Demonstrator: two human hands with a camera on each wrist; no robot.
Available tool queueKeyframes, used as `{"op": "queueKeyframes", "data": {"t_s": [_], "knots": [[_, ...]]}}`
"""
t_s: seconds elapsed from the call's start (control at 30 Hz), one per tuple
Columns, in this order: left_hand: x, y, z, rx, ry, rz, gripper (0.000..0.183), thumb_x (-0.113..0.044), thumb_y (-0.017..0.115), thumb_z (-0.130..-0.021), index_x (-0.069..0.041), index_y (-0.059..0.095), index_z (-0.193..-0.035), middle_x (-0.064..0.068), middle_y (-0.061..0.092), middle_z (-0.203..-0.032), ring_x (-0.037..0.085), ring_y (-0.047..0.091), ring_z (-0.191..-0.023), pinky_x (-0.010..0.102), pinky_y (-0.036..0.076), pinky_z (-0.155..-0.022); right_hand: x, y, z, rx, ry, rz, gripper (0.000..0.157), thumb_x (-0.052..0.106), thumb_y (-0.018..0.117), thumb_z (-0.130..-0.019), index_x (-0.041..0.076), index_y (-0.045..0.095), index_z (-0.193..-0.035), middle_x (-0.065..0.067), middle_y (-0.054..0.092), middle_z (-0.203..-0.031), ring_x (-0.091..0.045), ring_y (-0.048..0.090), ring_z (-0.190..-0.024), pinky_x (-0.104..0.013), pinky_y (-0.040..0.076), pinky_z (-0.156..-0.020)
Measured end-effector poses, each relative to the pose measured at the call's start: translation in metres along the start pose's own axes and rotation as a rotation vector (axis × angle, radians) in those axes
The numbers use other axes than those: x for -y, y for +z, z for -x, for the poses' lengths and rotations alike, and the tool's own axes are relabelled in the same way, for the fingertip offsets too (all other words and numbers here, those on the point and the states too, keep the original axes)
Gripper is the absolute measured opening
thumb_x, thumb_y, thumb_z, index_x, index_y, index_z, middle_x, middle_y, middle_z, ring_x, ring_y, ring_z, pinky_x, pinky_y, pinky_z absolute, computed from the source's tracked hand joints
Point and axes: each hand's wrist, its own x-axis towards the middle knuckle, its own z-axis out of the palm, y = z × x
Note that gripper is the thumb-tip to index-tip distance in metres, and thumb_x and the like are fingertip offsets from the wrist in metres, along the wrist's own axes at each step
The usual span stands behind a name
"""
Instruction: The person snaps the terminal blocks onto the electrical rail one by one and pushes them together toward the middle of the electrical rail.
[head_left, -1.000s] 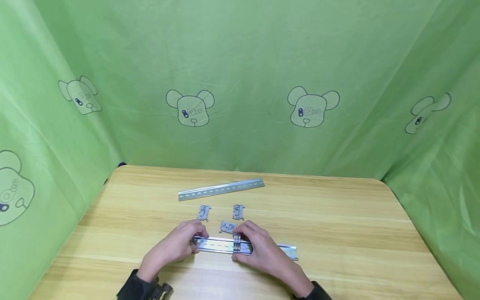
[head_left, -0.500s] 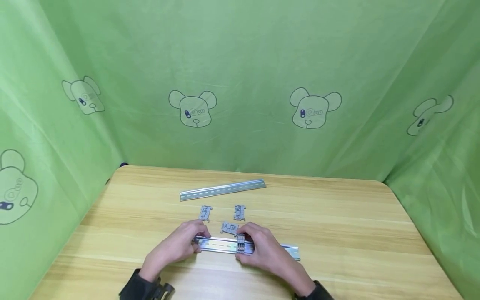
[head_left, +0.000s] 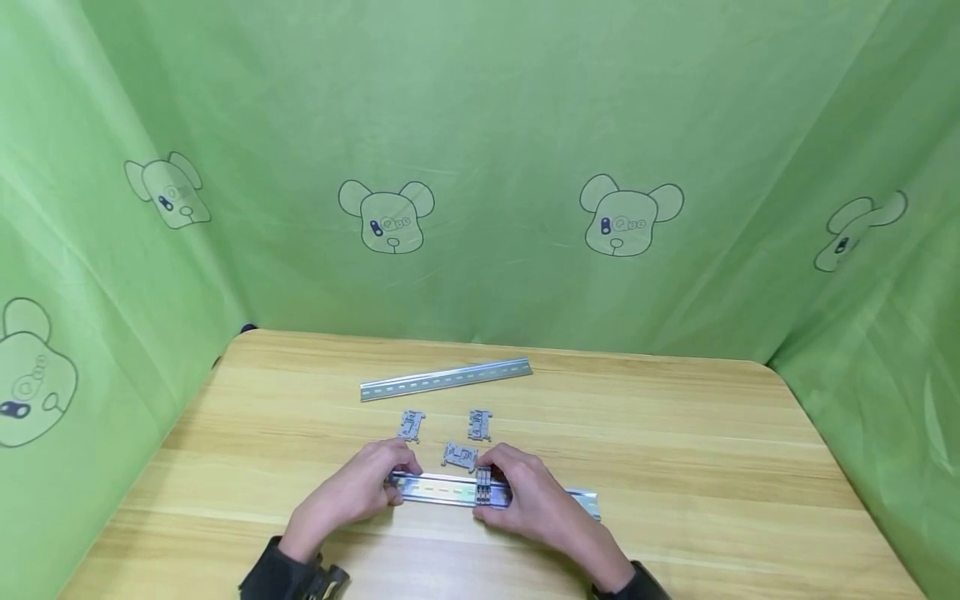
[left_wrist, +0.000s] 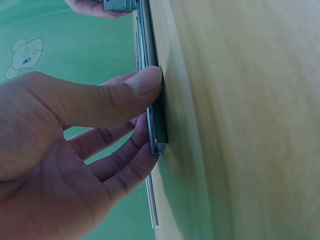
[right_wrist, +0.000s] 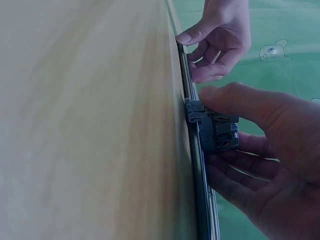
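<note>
A slotted metal DIN rail (head_left: 431, 490) lies along the near part of the table. My left hand (head_left: 363, 483) grips its left end, thumb on the near edge and fingers at the far edge. Farther right, a small stack of grey terminal blocks (head_left: 483, 487) sits across the rail. My right hand (head_left: 528, 500) holds this stack between thumb and fingers; the palm covers part of the rail behind it. In the right wrist view, the thumb presses one end of the blocks (right_wrist: 217, 130), with fingers around the other side.
Three loose grey terminal blocks lie flat beyond the rail: one at left (head_left: 410, 425), one at right (head_left: 480, 425), and a nearer block (head_left: 460, 456) close to my right fingertips. A second DIN rail (head_left: 446, 380) lies at a slant farther back. Green cloth (head_left: 480, 275) surrounds the table.
My right hand and the stack of terminal blocks have shifted slightly right along the rail. The left hand keeps its hold on the rail's end. The head view has shifted a little.
</note>
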Motion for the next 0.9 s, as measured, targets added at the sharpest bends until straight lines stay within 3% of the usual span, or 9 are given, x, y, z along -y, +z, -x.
{"op": "queueKeyframes", "data": {"t_s": [0.2, 0.43, 0.53, 0.67, 0.77, 0.9], "knots": [[0.0, 0.0, 0.001, -0.003, -0.007, -0.007, 0.037, 0.005, 0.085, -0.07, -0.009, 0.074, -0.102, -0.001, 0.067, -0.102, 0.016, 0.063, -0.092, 0.038, 0.057, -0.086, 0.002, -0.004, 0.001, 0.026, -0.002, 0.006, 0.065, 0.03, 0.092, -0.074, 0.004, 0.064, -0.127, -0.007, 0.068, -0.124, -0.022, 0.066, -0.112, -0.04, 0.056, -0.097], [-0.001, 0.001, 0.001, 0.003, -0.017, -0.005, 0.037, 0.004, 0.084, -0.072, -0.009, 0.074, -0.104, 0.001, 0.068, -0.107, 0.02, 0.064, -0.097, 0.041, 0.058, -0.089, -0.004, -0.032, 0.011, 0.092, 0.015, 0.036, 0.08, 0.034, 0.092, -0.074, 0.001, 0.057, -0.139, -0.009, 0.063, -0.134, -0.026, 0.061, -0.122, -0.047, 0.051, -0.105], [0.0, 0.002, 0.0, 0.002, -0.015, -0.005, 0.036, 0.004, 0.084, -0.072, -0.009, 0.074, -0.104, 0.004, 0.069, -0.11, 0.024, 0.065, -0.102, 0.046, 0.057, -0.093, -0.009, -0.046, 0.015, 0.145, 0.053, 0.059, 0.076, 0.028, 0.093, -0.071, 0.002, 0.061, -0.135, -0.008, 0.063, -0.13, -0.027, 0.061, -0.117, -0.049, 0.052, -0.102], [0.003, 0.003, 0.0, -0.002, -0.025, 0.006, 0.036, 0.004, 0.084, -0.073, -0.01, 0.074, -0.104, 0.002, 0.068, -0.108, 0.023, 0.065, -0.1, 0.044, 0.057, -0.092, -0.015, -0.058, 0.021, 0.212, 0.123, 0.103, 0.059, 0.017, 0.092, -0.07, 0.006, 0.068, -0.123, -0.003, 0.06, -0.116, -0.022, 0.058, -0.101, -0.044, 0.056, -0.089], [0.005, 0.003, -0.001, -0.011, -0.029, 0.023, 0.037, 0.005, 0.083, -0.073, -0.01, 0.074, -0.105, 0.001, 0.067, -0.108, 0.022, 0.064, -0.099, 0.043, 0.057, -0.091, -0.018, -0.061, 0.023, 0.219, 0.168, 0.134, 0.045, 0.008, 0.087, -0.071, 0.01, 0.07, -0.112, 0.001, 0.056, -0.106, -0.017, 0.052, -0.091, -0.036, 0.053, -0.078], [0.008, 0.002, -0.001, -0.025, -0.025, 0.023, 0.038, 0.005, 0.082, -0.073, -0.009, 0.073, -0.107, 0.003, 0.068, -0.112, 0.027, 0.064, -0.106, 0.049, 0.055, -0.096, -0.024, -0.063, 0.024, 0.205, 0.193, 0.145, 0.04, 0.002, 0.084, -0.071, 0.014, 0.069, -0.106, 0.003, 0.055, -0.098, -0.016, 0.049, -0.085, -0.032, 0.048, -0.073]]}}
